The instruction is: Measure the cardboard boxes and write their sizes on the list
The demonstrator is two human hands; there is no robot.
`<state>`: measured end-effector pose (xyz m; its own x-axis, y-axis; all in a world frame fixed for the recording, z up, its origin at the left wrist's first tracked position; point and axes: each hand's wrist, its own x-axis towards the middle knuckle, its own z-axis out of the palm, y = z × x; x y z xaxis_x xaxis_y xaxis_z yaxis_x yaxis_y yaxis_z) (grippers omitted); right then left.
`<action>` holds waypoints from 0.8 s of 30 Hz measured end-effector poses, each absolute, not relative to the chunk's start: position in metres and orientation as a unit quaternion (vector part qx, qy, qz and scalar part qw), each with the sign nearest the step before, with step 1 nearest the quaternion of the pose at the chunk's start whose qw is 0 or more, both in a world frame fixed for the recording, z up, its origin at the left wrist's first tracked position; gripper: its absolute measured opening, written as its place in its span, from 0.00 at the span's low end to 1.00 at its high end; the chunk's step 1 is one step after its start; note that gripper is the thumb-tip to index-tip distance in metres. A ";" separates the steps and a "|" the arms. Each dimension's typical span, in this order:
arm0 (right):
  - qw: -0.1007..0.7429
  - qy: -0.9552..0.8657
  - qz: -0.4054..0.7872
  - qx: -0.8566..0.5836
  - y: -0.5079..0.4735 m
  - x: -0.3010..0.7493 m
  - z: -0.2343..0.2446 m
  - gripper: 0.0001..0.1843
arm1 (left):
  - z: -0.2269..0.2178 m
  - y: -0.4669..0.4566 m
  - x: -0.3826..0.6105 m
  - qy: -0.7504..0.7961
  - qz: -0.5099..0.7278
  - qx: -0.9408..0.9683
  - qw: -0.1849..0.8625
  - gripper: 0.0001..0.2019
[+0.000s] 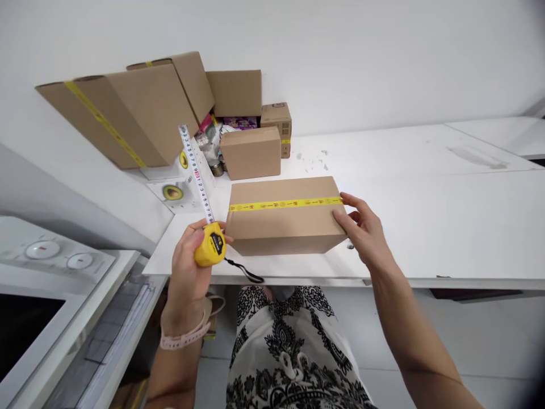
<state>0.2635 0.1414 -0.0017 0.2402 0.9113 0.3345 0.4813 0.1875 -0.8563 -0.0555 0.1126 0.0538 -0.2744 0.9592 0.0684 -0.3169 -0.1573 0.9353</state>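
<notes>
A yellow tape measure (208,250) is in my left hand (187,247), its printed metal blade (199,183) pulled out and pointing away from me, up and to the left. Fingers of that hand also reach the left end of a closed cardboard box (287,224), which lies on the white table (404,227). Yellow tape with red print runs along the box's top. At the box's right end is my right hand (361,230), thumb on top and fingers against the end. The black wrist strap (247,274) of the tape measure hangs by the table's front edge.
Behind stand a smaller cardboard box (251,156), an upright printed box (276,122) and large taped cartons (145,108) stacked on avocado-printed boxes (164,190). A white microwave-like appliance (55,255) is at the left. The wall (361,62) bounds the table's far side.
</notes>
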 end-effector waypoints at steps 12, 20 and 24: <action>0.442 -0.732 0.196 -0.480 0.232 0.265 0.071 0.21 | 0.051 0.053 0.038 0.399 0.447 0.261 0.757 0.19; 0.334 -0.767 0.298 -0.460 0.276 0.240 0.065 0.17 | 0.057 0.072 0.061 0.397 0.467 0.248 0.750 0.19; 0.326 -0.753 0.309 -0.481 0.286 0.238 0.059 0.14 | 0.057 0.081 0.066 0.402 0.474 0.244 0.744 0.17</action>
